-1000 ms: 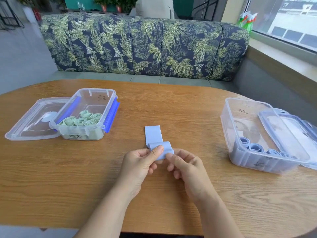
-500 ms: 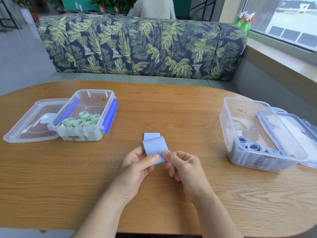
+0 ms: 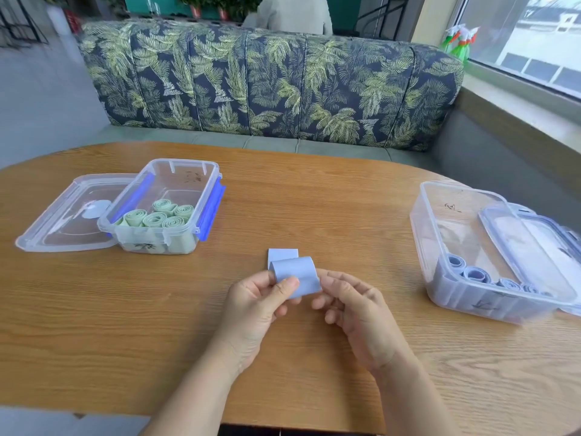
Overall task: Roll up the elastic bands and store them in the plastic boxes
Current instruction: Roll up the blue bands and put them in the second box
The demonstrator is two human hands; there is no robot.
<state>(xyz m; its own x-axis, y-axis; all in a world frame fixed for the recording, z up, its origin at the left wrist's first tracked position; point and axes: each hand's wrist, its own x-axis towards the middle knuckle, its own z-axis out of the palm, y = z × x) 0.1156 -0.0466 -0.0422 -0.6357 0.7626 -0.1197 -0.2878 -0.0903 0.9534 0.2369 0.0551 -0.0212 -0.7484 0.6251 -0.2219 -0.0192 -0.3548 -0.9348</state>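
A pale blue elastic band [image 3: 295,273] is partly rolled above the middle of the wooden table [image 3: 314,202], a short flat tail still lying behind the roll. My left hand [image 3: 259,306] pinches the roll's left end with thumb and fingers. My right hand [image 3: 355,306] holds its right end with curled fingers. A clear box with blue clips [image 3: 201,187] at the left holds several green rolled bands [image 3: 157,215]. A clear box [image 3: 430,234] at the right holds several blue rolled bands [image 3: 474,273].
The left box's lid [image 3: 66,215] lies flat beside it. The right box's lid [image 3: 528,247] leans on that box's far side. A leaf-patterned sofa [image 3: 270,80] stands behind the table, with a person seated beyond it. Spray bottles [image 3: 459,42] stand on the window sill.
The roll has grown and the flat tail has shortened. Both hands have lifted the roll slightly off the table while turning it.
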